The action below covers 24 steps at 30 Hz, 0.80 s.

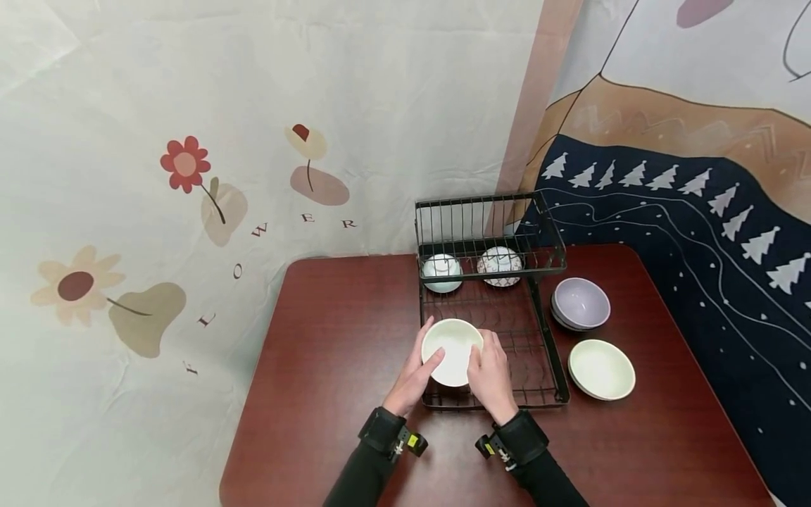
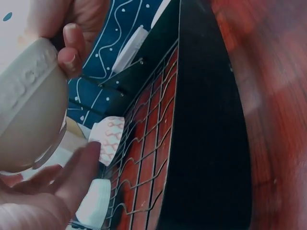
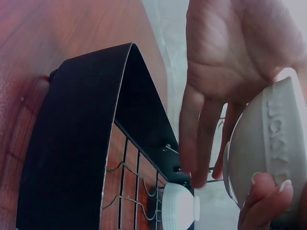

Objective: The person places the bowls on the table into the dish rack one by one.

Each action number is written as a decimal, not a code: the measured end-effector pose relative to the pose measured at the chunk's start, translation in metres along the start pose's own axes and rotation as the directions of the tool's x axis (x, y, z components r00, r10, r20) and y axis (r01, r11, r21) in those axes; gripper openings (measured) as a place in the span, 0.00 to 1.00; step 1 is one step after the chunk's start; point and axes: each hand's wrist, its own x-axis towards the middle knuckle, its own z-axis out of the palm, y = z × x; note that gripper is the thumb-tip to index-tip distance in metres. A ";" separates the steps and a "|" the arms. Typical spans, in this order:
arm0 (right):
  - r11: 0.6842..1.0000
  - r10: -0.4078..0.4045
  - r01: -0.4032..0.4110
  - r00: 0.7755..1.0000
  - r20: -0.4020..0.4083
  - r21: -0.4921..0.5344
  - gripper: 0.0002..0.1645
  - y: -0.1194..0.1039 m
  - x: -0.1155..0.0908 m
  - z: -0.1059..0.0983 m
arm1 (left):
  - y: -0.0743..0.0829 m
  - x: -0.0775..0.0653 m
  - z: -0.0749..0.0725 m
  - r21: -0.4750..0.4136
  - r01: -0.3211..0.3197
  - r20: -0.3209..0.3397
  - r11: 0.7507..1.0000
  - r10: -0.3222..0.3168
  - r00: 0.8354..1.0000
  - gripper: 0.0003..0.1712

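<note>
A cream bowl (image 1: 452, 352) with raised lettering near its rim is held in both hands, over the front of a black wire dish rack (image 1: 557, 352). On its left side, my left hand (image 1: 408, 377) grips it, thumb over the rim and long fingers stretched along the outside. My right hand (image 1: 493, 377) pinches the opposite rim, its fingers bent against the outer wall. Farther back in the rack sit a pale mint bowl (image 1: 442, 273) and a bowl with a reddish pattern (image 2: 111, 136), both tipped on their sides in the left wrist view.
Right of the rack, a lavender bowl (image 1: 581, 303) is stacked on another bowl. Nearer stands a cream bowl (image 1: 602, 370). The rack's upper shelf (image 1: 488, 218) overhangs its back half. All rest on a reddish-brown table (image 1: 336, 352) beside a fabric-covered wall (image 1: 380, 105).
</note>
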 end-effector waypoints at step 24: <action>0.999 -0.033 0.033 0.999 -0.016 -0.001 0.18 -0.001 -0.004 0.006 | -0.006 -0.002 0.008 0.015 -0.010 -0.137 1.000 0.012 0.990 0.50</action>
